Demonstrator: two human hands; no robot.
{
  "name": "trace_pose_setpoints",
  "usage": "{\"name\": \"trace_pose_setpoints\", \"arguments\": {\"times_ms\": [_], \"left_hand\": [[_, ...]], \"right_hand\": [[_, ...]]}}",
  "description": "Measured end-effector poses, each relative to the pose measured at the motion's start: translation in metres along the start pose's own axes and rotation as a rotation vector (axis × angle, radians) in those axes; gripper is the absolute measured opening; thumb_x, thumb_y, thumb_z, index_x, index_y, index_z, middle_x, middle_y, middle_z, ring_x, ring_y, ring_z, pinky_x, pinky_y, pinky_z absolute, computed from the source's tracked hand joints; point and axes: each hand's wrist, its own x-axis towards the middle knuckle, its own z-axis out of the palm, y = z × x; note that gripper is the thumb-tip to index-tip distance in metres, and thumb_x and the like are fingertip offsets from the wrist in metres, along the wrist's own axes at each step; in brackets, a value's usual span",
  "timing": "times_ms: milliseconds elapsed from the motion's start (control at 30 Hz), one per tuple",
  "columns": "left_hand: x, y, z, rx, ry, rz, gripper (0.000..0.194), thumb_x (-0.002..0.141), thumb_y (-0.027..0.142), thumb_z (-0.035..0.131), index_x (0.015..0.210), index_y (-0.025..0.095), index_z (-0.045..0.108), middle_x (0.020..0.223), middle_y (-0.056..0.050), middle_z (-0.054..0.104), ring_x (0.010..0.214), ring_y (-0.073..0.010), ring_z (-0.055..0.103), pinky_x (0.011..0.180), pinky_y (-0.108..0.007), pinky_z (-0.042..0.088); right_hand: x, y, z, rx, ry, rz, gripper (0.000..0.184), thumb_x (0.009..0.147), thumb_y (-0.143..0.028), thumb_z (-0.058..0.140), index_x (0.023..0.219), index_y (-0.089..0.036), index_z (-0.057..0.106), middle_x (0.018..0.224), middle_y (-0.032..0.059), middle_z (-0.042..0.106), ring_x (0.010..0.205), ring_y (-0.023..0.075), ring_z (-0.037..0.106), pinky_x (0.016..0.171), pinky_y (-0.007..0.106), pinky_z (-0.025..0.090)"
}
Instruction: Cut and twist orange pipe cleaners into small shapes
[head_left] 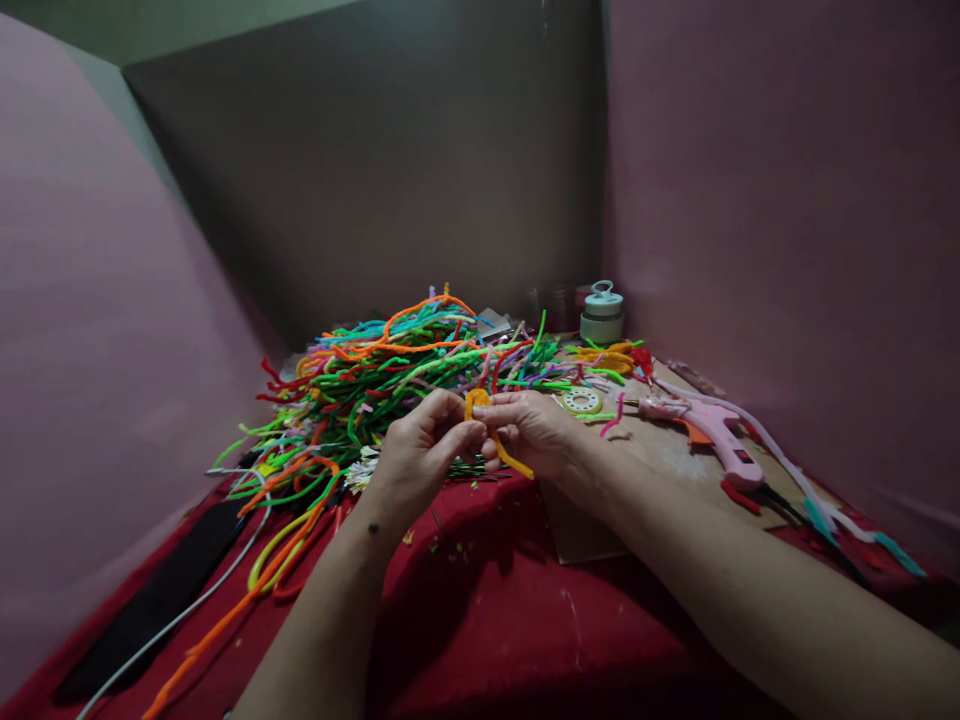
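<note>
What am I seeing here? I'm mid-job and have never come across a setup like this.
There's no machine: these are a person's bare hands, seen by one head-worn camera looking forward and down. The left hand and right hand meet at a yellow-orange pipe cleaner, held at their fingertips, its upper part curled and one end hanging down. Beyond them, on a red cloth, lies a heap of colorful pipe cleaners. To the right, a pink glue gun lies on cardboard, with a pale green container standing farther back.

Golden-yellow pipe cleaner [513,459], pink glue gun [716,430], red cloth [510,630]
</note>
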Motion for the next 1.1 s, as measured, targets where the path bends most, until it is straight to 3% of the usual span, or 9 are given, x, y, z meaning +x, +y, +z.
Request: {"name": "trace_pose_setpoints", "arguments": {"times_ms": [233,400,633,867,967,1100], "left_hand": [[0.000,-0.001,-0.007,-0.001,-0.104,0.027,0.022,0.077,0.024,0.055,0.099,0.020,0.050,0.071,0.003,0.059,0.060,-0.0102,0.055,0.060,-0.023,0.046],[0.000,-0.007,-0.007,0.043,-0.067,-0.030,0.028,0.075,0.022,0.056,0.103,0.021,0.052,0.064,0.004,0.055,0.050,-0.0089,0.052,0.049,-0.020,0.043],[0.002,-0.005,-0.008,-0.108,-0.055,-0.180,0.040,0.068,0.024,0.062,0.107,0.020,0.053,0.059,0.005,0.051,0.044,-0.0103,0.051,0.039,-0.022,0.044],[0.004,-0.003,-0.015,-0.077,-0.131,-0.255,0.021,0.068,0.023,0.062,0.086,0.014,0.058,0.065,0.001,0.058,0.047,-0.0094,0.053,0.043,-0.021,0.045],[0.004,0.001,-0.015,-0.034,-0.165,-0.279,0.011,0.068,0.020,0.062,0.076,0.013,0.058,0.058,0.002,0.057,0.045,-0.0081,0.052,0.041,-0.018,0.043],[0.002,0.004,-0.014,-0.169,-0.255,-0.360,0.012,0.072,0.022,0.060,0.081,0.014,0.058,0.050,0.003,0.056,0.035,-0.0051,0.046,0.032,-0.014,0.036]], "right_hand": [[-0.003,-0.007,0.005,-0.016,0.161,-0.024,0.007,0.073,-0.008,0.052,0.077,-0.010,0.057,0.054,0.0007,0.058,0.041,0.0094,0.054,0.042,0.021,0.049],[-0.002,-0.005,0.006,0.069,0.161,0.003,0.009,0.074,-0.004,0.049,0.072,-0.009,0.057,0.053,0.0001,0.055,0.040,0.0067,0.049,0.040,0.019,0.046],[-0.003,-0.006,0.007,0.132,0.171,0.057,0.012,0.077,-0.004,0.045,0.073,-0.009,0.055,0.052,0.0003,0.053,0.043,0.0069,0.049,0.043,0.019,0.045],[-0.001,-0.004,0.006,0.088,0.119,-0.036,0.010,0.078,-0.012,0.050,0.071,-0.010,0.057,0.055,0.0013,0.056,0.044,0.0077,0.051,0.044,0.020,0.046],[-0.002,-0.002,0.008,0.016,0.128,-0.091,0.007,0.075,-0.015,0.055,0.069,-0.011,0.056,0.054,0.0006,0.057,0.041,0.0077,0.049,0.041,0.021,0.045],[-0.001,0.001,0.013,-0.075,0.175,-0.181,0.011,0.067,-0.020,0.063,0.065,-0.012,0.055,0.049,-0.0022,0.054,0.037,0.0062,0.044,0.036,0.018,0.037]]}}
